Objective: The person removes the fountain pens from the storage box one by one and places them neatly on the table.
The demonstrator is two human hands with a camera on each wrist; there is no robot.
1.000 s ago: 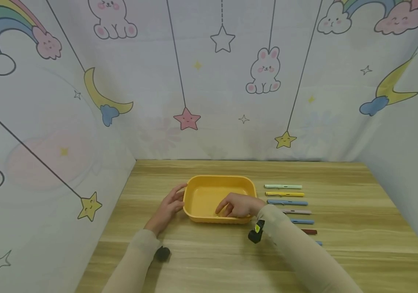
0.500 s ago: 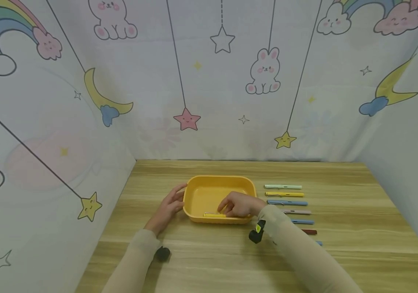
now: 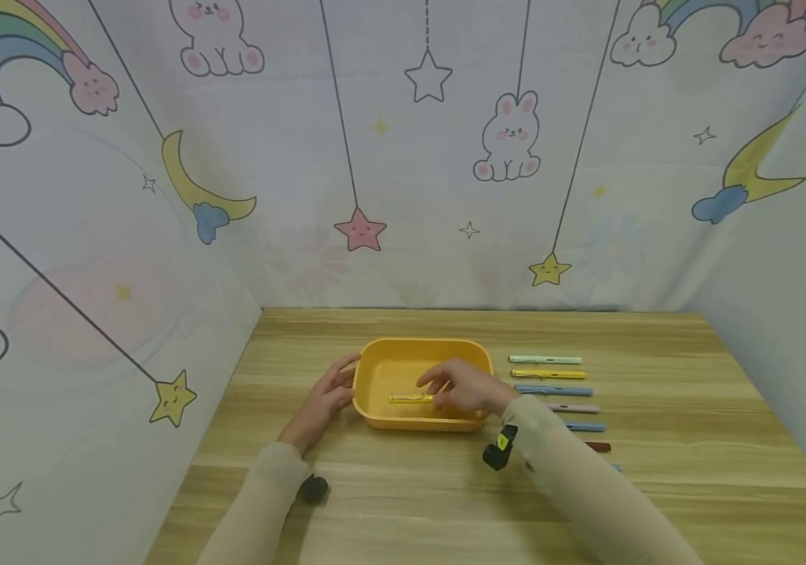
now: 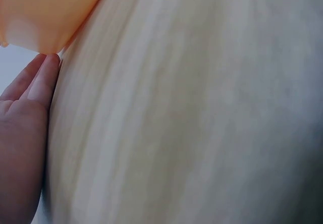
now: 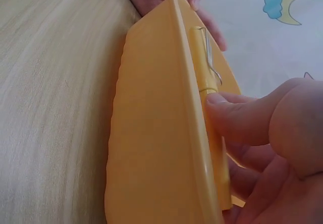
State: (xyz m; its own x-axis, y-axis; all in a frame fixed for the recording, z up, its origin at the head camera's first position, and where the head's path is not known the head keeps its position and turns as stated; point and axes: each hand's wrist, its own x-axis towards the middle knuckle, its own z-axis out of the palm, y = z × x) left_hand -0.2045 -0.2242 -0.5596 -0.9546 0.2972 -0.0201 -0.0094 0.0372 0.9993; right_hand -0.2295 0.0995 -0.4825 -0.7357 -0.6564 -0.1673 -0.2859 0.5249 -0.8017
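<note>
A yellow plastic box stands on the table. My right hand reaches over it and pinches a yellow pen with a wire clip. In the right wrist view the thumb presses the pen just below its cap seam, with fingers behind it, close along the inside of the box's rim. My left hand rests at the box's left end. Its fingertips touch the outer wall in the left wrist view, the fingers nearly straight.
To the box's right lies a column of pens: a light green pen, another yellow pen, a blue pen, a pale pinkish pen and others partly under the right sleeve. Patterned cloth walls enclose the wooden table.
The yellow pen has come into sight from behind the right hand and risen from the box's near side. The right hand has shifted slightly up and away; the left hand stays put.
</note>
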